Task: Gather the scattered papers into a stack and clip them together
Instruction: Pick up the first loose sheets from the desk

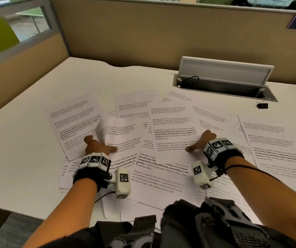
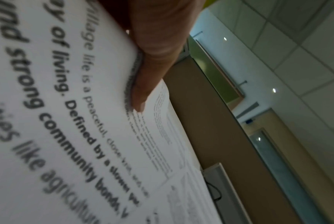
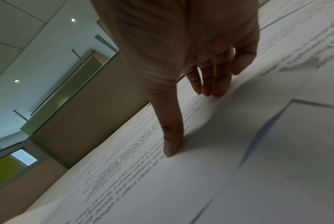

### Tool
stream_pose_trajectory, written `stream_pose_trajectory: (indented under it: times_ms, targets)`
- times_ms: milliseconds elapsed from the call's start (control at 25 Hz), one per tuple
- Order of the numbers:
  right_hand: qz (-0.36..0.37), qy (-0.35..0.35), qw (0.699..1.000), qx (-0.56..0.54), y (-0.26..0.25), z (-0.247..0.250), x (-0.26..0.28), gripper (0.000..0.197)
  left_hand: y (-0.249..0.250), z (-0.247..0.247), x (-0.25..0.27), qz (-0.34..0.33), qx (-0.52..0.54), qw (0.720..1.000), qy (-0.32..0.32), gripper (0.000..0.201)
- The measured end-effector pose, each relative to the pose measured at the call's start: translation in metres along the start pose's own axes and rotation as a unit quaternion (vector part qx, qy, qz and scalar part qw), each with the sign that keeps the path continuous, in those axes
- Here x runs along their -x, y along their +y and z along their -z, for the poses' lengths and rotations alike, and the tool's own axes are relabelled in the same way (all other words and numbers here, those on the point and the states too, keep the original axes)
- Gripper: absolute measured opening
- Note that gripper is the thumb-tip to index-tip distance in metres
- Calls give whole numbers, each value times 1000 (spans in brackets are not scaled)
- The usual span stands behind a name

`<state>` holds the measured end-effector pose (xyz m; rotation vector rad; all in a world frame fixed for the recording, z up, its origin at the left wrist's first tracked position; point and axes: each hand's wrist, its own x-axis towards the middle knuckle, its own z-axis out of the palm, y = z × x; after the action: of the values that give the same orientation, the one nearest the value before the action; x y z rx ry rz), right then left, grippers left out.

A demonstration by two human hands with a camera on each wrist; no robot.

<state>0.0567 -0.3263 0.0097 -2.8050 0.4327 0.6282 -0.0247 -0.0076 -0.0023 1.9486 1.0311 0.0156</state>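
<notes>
We see printed sheets [image 1: 163, 178] fanned out flat and overlapping across a smooth white desk [image 1: 27, 149], all thin white paper carrying the same paragraphs, some lines in bold.

Our left hand [image 1: 97, 145] has hold of one sheet [image 1: 120, 133]: thumb on top, fingers underneath out of sight. That sheet is lifted and bowed into a soft curl at its left edge, the rest draped back over the sheets below. In the left wrist view the thumb [image 2: 152, 60] presses onto the curved page next to blurred large type.

Our right hand [image 1: 202, 142] is spread and fairly flat on another sheet [image 1: 172, 133], nothing gripped. In the right wrist view the thumb [image 3: 172, 136] and three fingertips [image 3: 210, 84] touch the paper and the sheet buckles slightly into a shallow ridge between them.

The binder clip [image 1: 262, 104] is black with wire handles. It sits on bare desk at the far right, apart from the papers, just in front of the cable tray [image 1: 222, 86]. The tray is a grey metal rectangular recess with its hinged lid standing open and a dark cable inside.

Tan fabric partition panels [image 1: 143, 33] wall the desk at the back and left.
</notes>
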Motion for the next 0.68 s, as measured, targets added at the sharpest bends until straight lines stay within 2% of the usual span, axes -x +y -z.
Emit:
stream_pose_trajectory:
  times_ms: [80, 160, 280, 400, 440, 520, 560, 680]
  targets:
    - [-3, 12, 1000, -4, -1, -1, 2, 109, 3, -4, 2, -3, 39, 999, -28, 91]
    - [29, 36, 999, 9, 0, -5, 7, 106, 7, -10, 1, -10, 55, 996, -63, 87]
    - [99, 2, 995, 14, 3, -22, 17, 105, 15, -21, 0, -33, 66, 991, -116, 80]
    - [135, -16, 989, 50, -4, -36, 32, 96, 25, -31, 8, -55, 61, 983, -165, 68]
    - [142, -14, 988, 53, -8, -39, 36, 94, 30, -35, 13, -62, 61, 979, -186, 74]
    - [149, -16, 987, 54, -16, -45, 40, 94, 29, -43, 17, -77, 37, 977, -197, 107]
    - [151, -18, 987, 51, -20, -47, 42, 94, 28, -44, 19, -85, 12, 977, -193, 115]
    - [161, -29, 986, 26, -28, -51, 48, 92, 25, -46, 27, -103, -49, 980, -160, 99]
